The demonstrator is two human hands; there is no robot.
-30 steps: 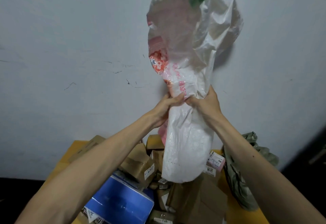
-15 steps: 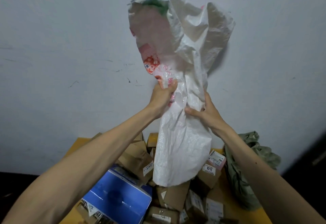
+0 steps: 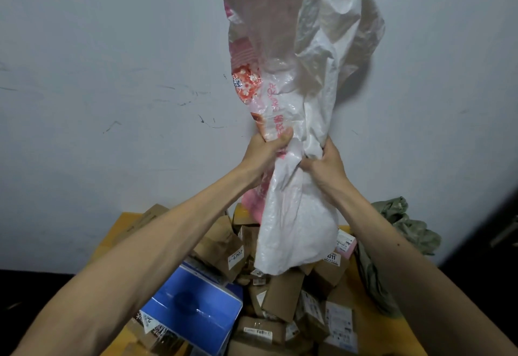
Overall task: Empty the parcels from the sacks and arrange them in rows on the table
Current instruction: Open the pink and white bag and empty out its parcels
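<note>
Gripping the crumpled white woven plastic sack (image 3: 294, 103) mid-length, left hand (image 3: 267, 149) and right hand (image 3: 326, 163) clamp it, its lower end dangling beneath them, presumably to shake contents onto the brown cardboard parcels (image 3: 283, 296) heaped on the yellow desk (image 3: 122, 222).

Crinkled, faintly glossy woven-plastic sack (image 3: 294, 215); matt brown cardboard parcels (image 3: 283, 296); perhaps cloth green sack (image 3: 403, 232).

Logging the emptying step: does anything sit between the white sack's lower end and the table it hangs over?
Yes. A heap of cardboard parcels and a blue box cover the yellow table directly under the white sack, which the left hand and right hand hold at its middle. No bare table shows beneath its lower end.
</note>
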